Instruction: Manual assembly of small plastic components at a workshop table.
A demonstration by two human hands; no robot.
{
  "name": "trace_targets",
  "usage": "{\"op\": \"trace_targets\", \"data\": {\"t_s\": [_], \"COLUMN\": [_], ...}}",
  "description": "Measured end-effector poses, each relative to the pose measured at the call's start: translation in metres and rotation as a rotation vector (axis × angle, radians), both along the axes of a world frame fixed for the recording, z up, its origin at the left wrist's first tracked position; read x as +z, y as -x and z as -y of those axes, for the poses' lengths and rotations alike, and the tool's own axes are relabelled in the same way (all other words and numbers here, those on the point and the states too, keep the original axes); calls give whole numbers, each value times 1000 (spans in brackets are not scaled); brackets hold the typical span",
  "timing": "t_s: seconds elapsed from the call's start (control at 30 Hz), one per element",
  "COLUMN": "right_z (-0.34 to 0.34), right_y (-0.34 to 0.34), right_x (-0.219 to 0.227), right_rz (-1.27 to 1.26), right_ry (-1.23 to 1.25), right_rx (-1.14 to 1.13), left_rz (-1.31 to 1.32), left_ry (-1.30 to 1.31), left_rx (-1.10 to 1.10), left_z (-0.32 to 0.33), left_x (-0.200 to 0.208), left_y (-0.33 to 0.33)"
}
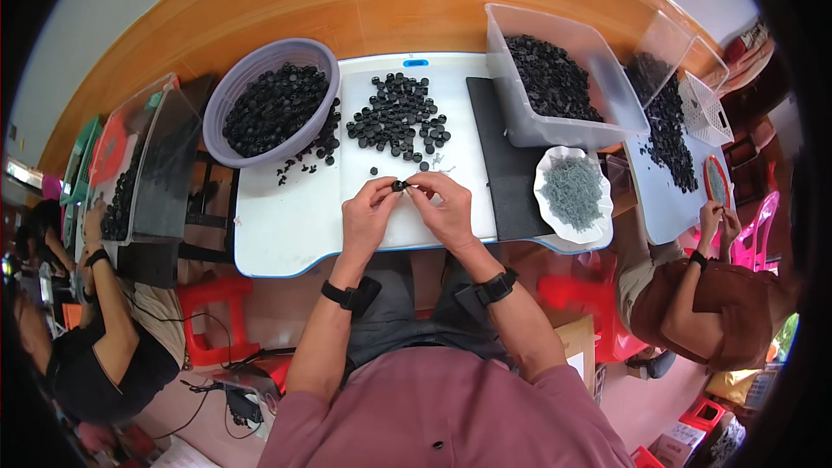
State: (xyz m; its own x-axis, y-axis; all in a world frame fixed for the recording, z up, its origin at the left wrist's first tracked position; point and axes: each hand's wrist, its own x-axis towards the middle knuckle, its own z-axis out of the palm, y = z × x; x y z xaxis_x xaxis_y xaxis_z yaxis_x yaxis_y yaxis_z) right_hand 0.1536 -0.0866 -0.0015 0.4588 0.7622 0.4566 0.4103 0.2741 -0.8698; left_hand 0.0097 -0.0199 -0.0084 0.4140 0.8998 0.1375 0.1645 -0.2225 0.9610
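Near the front of the white table (286,225), my two hands meet over a small black round cap (399,185). My left hand (367,212) pinches it between thumb and forefinger. My right hand (444,210) is closed too, its fingertips pressed against the cap's right side; any smaller piece between them is hidden. Just beyond my hands, a loose pile of similar black caps (394,117) is spread on the tabletop. Single caps lie closer to my fingers, along with a few thin grey pieces (442,161).
At the back left stands a purple basin (217,113) full of black caps. A black mat (503,173) lies to the right, with a clear bin (563,132) of black parts and a white scalloped dish (548,208) of grey pieces. People work at both sides, near red stools (217,316).
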Motion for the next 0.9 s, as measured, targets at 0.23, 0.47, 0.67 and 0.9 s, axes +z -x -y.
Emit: {"op": "trace_targets", "data": {"t_s": [0.23, 0.47, 0.67, 0.9], "right_z": [2, 0, 0, 0], "right_y": [-1, -1, -2, -2], "right_x": [1, -3, -3, -1], "right_rz": [57, 89, 85, 81], "right_ry": [-37, -71, -59, -68], "right_rx": [21, 21, 8, -23], "left_rz": [33, 3, 11, 28], "left_ry": [-6, -21, -31, -3], "left_rx": [1, -17, -15, -11], "left_z": [0, 0, 0, 0], "left_x": [-6, -6, -7, -7], "left_y": [-2, -2, -2, -1]}}
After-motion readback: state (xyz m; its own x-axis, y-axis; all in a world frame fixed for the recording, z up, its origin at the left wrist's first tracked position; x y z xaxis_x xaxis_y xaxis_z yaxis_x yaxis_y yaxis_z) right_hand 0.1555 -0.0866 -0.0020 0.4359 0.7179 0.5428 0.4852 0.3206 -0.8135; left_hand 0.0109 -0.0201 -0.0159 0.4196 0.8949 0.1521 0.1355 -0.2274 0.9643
